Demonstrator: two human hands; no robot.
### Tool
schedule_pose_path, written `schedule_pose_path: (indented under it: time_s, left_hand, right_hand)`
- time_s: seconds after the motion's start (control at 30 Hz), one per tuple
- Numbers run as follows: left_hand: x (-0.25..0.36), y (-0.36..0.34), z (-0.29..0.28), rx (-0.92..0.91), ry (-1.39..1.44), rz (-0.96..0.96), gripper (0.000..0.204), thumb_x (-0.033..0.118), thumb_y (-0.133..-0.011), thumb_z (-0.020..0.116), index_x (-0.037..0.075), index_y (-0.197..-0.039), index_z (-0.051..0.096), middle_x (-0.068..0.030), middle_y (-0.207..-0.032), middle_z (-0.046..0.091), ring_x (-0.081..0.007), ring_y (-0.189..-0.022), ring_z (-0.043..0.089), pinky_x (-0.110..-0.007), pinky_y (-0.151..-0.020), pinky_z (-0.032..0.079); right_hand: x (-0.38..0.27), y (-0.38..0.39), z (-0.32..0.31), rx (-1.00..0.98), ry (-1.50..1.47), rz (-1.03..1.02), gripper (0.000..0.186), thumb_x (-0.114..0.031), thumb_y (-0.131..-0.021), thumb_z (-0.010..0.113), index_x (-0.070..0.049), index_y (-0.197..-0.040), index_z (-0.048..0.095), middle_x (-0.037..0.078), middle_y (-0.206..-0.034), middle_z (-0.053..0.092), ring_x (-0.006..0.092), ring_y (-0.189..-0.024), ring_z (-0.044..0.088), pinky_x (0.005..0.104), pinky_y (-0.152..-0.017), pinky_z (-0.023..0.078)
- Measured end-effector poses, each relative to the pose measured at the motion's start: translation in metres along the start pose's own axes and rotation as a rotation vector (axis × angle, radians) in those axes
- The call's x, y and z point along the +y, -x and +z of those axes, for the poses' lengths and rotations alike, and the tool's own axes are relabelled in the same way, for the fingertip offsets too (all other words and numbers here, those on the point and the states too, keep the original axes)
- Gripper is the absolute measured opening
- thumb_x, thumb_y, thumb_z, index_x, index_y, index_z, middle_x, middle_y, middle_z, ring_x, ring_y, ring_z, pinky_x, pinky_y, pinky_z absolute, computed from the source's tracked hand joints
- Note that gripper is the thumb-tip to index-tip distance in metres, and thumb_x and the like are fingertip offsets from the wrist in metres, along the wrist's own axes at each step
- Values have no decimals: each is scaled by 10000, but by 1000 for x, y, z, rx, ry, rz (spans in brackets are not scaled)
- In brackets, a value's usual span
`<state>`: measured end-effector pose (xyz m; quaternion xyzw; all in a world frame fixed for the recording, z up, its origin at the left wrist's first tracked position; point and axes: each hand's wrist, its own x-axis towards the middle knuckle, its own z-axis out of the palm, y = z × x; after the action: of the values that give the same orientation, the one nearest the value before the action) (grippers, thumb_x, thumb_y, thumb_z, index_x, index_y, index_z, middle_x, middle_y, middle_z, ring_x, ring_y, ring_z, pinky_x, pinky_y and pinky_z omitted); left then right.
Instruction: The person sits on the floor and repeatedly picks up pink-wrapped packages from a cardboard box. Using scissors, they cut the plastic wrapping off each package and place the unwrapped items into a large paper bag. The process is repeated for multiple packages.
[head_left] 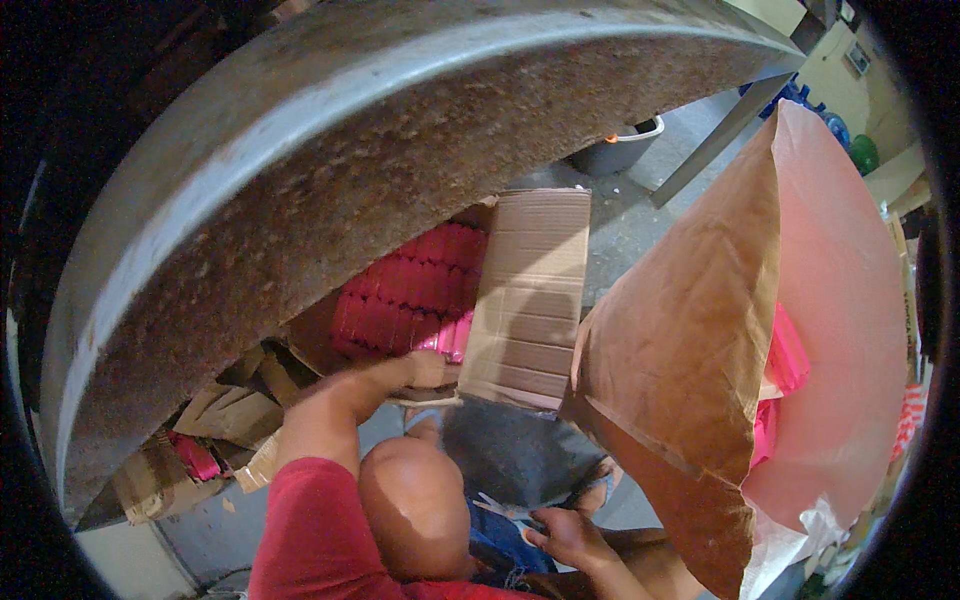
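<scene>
An open cardboard box [525,290] stands under the rusty metal edge, filled with rows of bright pink wrapped packets [410,290]. My left hand [430,370] is at the box's near side, beside the packets. Its fingers look curled, and what they may hold is hidden. Lower down, close to my knee, my right hand [568,537] is closed with the thumb on top. A thin, pale, pointed object [497,504] shows just beyond its fingers; its kind is too small to tell.
A large curved metal rim [300,110] overhangs the box. To the right stands a tall brown paper sack [690,320] with a clear plastic liner [840,260] and pink packets [788,350] inside. Torn cardboard [225,415] lies at left; a grey bucket [620,150] stands behind.
</scene>
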<state>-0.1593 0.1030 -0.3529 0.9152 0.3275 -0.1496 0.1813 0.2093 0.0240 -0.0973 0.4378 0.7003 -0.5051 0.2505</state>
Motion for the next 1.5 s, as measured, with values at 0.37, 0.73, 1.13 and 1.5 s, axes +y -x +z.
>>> schedule_pose_path:
  time_s: [0.37,0.73,1.13,1.5]
  left_hand:
    - [-1,-29,0,61,302,-117,312,243,-846,501,87,-1056,671,-186,-1048,668,-324,-932,656,-438,-797,513]
    - [0,57,-58,566,504,-303,93,50,-763,594,21,-850,607,-156,-904,599,-331,-858,582,-401,-758,472]
    - [221,166,-307,1225,1588,-158,44,65,-885,596,74,-917,567,-74,-1101,616,-183,-961,615,-383,-868,530]
    - [261,110,-263,1039,1969,76,98,127,-896,623,91,-968,566,-45,-1005,634,-202,-952,635,-432,-853,543]
  right_hand:
    - [5,3,9,108,32,-121,412,-325,-851,642,-17,-1124,628,221,-1034,652,360,-967,633,421,-838,490]
    - [-5,19,0,509,-192,-237,540,-286,-756,751,7,-1154,533,171,-1041,597,267,-925,603,352,-814,467]
    - [-42,39,11,140,-1314,-643,550,-259,-772,771,-61,-1170,447,115,-1181,520,318,-1132,558,458,-942,467]
    - [-37,67,23,266,-1653,-882,526,-199,-844,695,-101,-1301,453,105,-1238,566,267,-1110,584,527,-990,445]
